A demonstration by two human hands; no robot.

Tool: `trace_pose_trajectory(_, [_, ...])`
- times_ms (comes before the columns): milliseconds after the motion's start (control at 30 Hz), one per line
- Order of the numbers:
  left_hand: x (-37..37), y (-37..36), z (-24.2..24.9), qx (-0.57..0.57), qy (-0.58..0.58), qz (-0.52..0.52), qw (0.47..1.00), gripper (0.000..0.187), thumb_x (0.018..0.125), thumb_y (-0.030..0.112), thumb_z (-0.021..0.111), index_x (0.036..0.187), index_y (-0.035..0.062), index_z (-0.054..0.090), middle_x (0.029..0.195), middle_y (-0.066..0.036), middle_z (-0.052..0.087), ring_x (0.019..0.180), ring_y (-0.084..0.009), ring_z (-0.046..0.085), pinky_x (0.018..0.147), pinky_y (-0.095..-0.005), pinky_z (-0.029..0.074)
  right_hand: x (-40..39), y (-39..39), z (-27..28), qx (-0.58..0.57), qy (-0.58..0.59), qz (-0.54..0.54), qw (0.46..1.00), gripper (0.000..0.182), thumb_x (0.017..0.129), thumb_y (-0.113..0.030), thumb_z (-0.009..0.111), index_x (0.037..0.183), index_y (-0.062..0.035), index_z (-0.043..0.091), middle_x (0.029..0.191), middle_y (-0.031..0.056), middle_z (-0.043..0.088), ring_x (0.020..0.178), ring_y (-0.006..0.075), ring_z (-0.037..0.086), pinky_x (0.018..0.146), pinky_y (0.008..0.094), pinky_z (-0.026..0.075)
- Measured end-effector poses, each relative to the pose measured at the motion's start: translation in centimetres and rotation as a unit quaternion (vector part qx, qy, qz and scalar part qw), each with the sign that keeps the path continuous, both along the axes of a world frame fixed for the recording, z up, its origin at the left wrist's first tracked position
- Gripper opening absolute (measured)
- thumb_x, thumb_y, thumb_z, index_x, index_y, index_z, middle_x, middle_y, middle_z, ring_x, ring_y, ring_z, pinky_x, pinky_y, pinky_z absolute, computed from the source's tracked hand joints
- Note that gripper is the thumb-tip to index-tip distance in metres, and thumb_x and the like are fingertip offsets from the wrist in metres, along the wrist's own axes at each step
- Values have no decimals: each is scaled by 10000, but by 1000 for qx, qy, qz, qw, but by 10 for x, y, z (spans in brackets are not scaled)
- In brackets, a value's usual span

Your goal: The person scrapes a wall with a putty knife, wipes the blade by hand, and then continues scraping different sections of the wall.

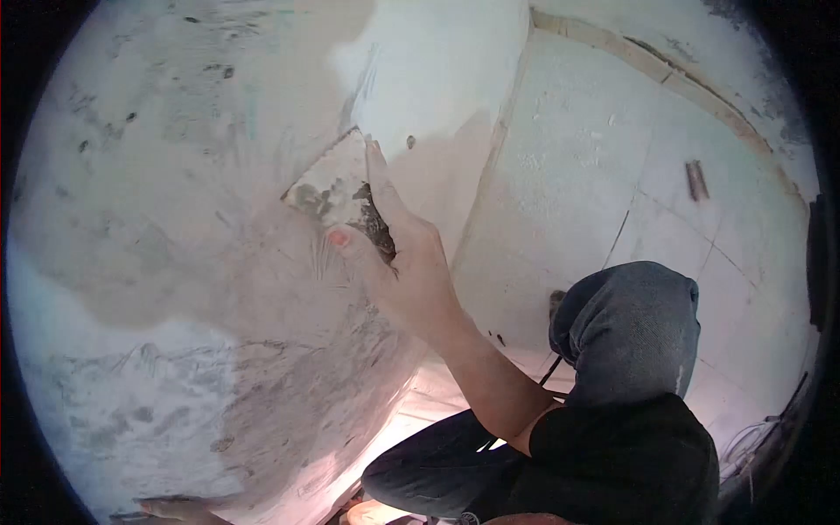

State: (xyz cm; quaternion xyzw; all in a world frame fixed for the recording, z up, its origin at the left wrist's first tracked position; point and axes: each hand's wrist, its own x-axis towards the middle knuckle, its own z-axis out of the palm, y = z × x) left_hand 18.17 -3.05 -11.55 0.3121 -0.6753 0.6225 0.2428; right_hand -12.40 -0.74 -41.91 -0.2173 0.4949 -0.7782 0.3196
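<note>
My right hand (394,254) is closed around a scraper (337,188) with a plaster-smeared, roughly triangular blade. The blade's far edge lies against the wall (175,192), which carries damp grey patches and paler white areas. My thumb presses on the near side of the blade, and a finger runs along its right edge. At the bottom left edge of the view, my left hand (179,509) is partly visible beside a dark, thin object (131,516). Whether that hand grips it cannot be made out.
A tiled floor (577,175) lies to the right, with a small brownish piece (696,180) on it. My bent knee (630,332) is at the lower right. Cables (748,442) are near the right edge. A ledge (656,66) runs along the top right.
</note>
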Motion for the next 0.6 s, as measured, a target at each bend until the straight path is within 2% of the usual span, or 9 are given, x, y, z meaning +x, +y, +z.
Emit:
trace_pose_trajectory(33, [-3, -2, -1, 21, -5, -37, 999, 739, 1038, 504, 387, 1505, -60, 286, 1525, -326, 232, 1405, -480, 254, 1112, -594, 256, 0, 0, 0, 3, -6, 2, 1000, 799, 948, -212, 681, 1559, -15, 204, 881, 54, 626, 674, 68, 444, 629, 213, 402])
trace_pose_trajectory(233, [2, 2, 1, 36, -4, -16, 999, 727, 1048, 482, 369, 1525, -51, 240, 1542, -322, 188, 1425, -460, 208, 1120, -571, 240, 0, -5, -1, -42, -3, -34, 999, 805, 942, -216, 691, 1548, 15, 215, 952, 109, 667, 723, 84, 517, 691, 217, 444])
trace_pose_trajectory(300, [5, 2, 1, 36, -16, -2, 999, 734, 1049, 480, 363, 1525, -61, 222, 1540, -323, 186, 1423, -458, 213, 1119, -566, 241, -1, 2, 2, -17, -23, 26, 999, 817, 943, -225, 689, 1546, 30, 201, 1002, 138, 684, 814, 91, 572, 753, 229, 468])
trace_pose_trajectory(433, [3, 3, 6, 45, -9, -11, 999, 756, 1049, 471, 379, 1518, -89, 187, 1538, -327, 176, 1416, -456, 223, 1128, -558, 234, -1, -1, -1, -47, 3, -7, 999, 814, 949, -214, 679, 1553, 18, 186, 1017, 143, 684, 857, 83, 569, 773, 229, 467])
trace_pose_trajectory(467, [3, 0, 3, 44, -9, -12, 999, 756, 1049, 471, 379, 1518, -89, 187, 1538, -327, 176, 1416, -456, 223, 1128, -558, 234, -11, -5, -2, -40, -21, 7, 999, 811, 951, -218, 676, 1557, 7, 186, 1003, 133, 680, 864, 78, 560, 775, 223, 461])
trace_pose_trajectory(533, [-5, 1, -2, 78, 17, -78, 994, 751, 1045, 455, 408, 1508, -100, 203, 1532, -331, 180, 1415, -454, 230, 1137, -556, 238, -8, -1, -2, -25, -58, 33, 997, 808, 953, -223, 673, 1560, -4, 187, 989, 123, 676, 872, 72, 551, 777, 216, 455])
trace_pose_trajectory(600, [-2, 1, 0, 62, 23, -64, 996, 732, 1045, 435, 426, 1504, -95, 216, 1529, -330, 182, 1419, -442, 230, 1150, -554, 232, -5, 1, -4, -18, 14, 3, 1000, 806, 957, -238, 668, 1567, -26, 187, 988, 97, 650, 845, 66, 530, 755, 202, 443])
